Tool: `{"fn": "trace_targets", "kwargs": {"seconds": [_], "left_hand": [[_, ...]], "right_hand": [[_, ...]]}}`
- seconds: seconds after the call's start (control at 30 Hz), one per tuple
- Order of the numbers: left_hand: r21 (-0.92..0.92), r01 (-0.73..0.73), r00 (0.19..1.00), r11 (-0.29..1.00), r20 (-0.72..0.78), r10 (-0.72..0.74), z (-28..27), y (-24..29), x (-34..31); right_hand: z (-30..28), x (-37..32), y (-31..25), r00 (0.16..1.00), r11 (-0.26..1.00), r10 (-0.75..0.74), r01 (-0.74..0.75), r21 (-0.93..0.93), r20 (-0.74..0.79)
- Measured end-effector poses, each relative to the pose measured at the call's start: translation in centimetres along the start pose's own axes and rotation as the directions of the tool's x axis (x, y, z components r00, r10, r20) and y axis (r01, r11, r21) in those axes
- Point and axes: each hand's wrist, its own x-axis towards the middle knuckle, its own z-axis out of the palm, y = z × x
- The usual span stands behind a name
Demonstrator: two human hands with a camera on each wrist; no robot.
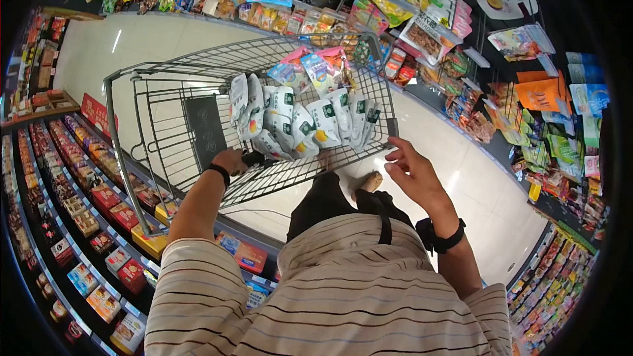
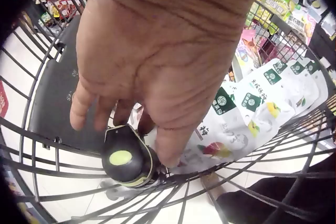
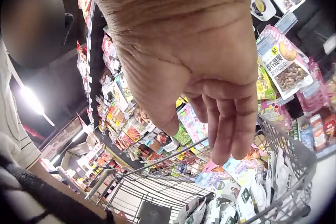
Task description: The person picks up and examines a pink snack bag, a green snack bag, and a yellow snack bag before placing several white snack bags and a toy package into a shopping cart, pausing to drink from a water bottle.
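A metal shopping cart stands in front of me, holding several white pouches with green labels and fruit pictures. Pink and blue packs lie at the cart's far side. My left hand reaches into the cart and grips a black rounded object with a yellow-green oval on it; its kind I cannot tell. Part of that object is hidden by the fingers. Beside the cart's right corner, my right hand hovers with fingers loosely bent and nothing in it.
A black panel hangs inside the cart's left end. Hanging snack bags fill the rack beyond and to the right. Shelves of boxed goods run along the left. Pale tiled floor shows to the cart's right.
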Motion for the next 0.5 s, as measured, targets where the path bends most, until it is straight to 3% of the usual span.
{"fn": "trace_targets", "kwargs": {"seconds": [0.17, 0.27, 0.4, 0.5], "left_hand": [[-0.124, -0.127, 0.989, 0.984, -0.093, 0.116, -3.1, 0.4, 3.8], [-0.236, -0.211, 0.952, 0.949, -0.268, 0.145, -6.1, 1.9, 6.3], [-0.449, -0.296, 0.852, 0.843, -0.523, 0.021, -11.3, 6.2, 6.1], [-0.464, -0.430, 0.680, 0.774, -0.731, -0.060, -12.1, 6.5, 11.1]], "right_hand": [[0.2, 0.2, 0.2, 1.000, 1.000, -0.019, 0.019, 0.011, -0.015], [0.3, 0.6, 0.0, 0.999, 0.999, -0.041, 0.042, 0.022, -0.036], [0.3, 0.9, 0.2, 0.994, 0.997, -0.080, 0.081, 0.003, -0.076], [0.3, 0.9, 0.5, 0.993, 0.998, -0.061, 0.062, 0.009, -0.103]]}}
